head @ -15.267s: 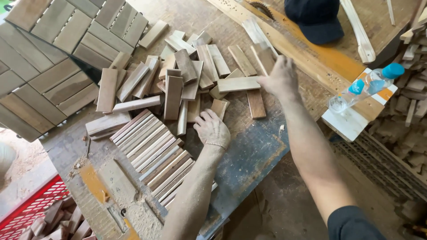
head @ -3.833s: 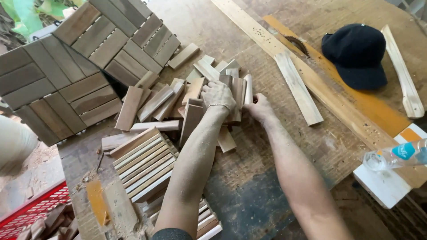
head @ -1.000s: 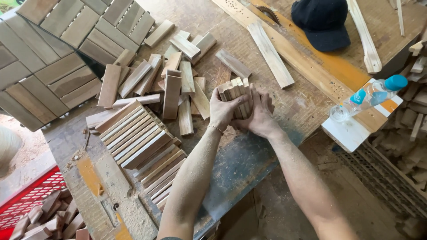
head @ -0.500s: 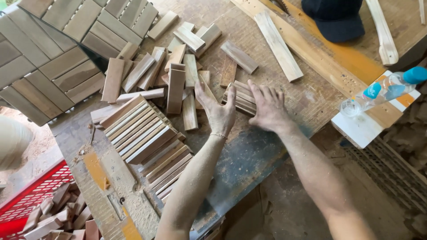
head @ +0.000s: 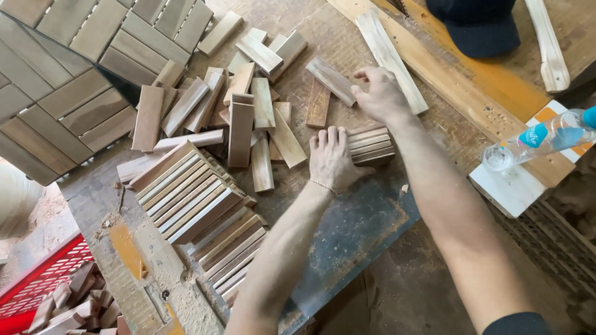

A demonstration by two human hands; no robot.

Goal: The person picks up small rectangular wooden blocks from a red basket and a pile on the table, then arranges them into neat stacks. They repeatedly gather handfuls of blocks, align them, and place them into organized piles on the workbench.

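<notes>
Half a second on, the right hand (head: 380,94) had left the small stack of short brown wooden slats (head: 370,145) and reached beyond it to a loose grey-brown slat (head: 330,80), fingers curled on its end; the left hand (head: 331,159) lay flat and open, pressed against the stack's left end on the worn counter (head: 354,229); gathering seemed in hand; adding that slat to the stack called for a firm pinch.

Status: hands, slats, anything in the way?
Left hand flat beside small slat stack, touching its end. Right hand on loose slat above the stack. Loose slat pile to the left; nothing between hands and stack.
</notes>
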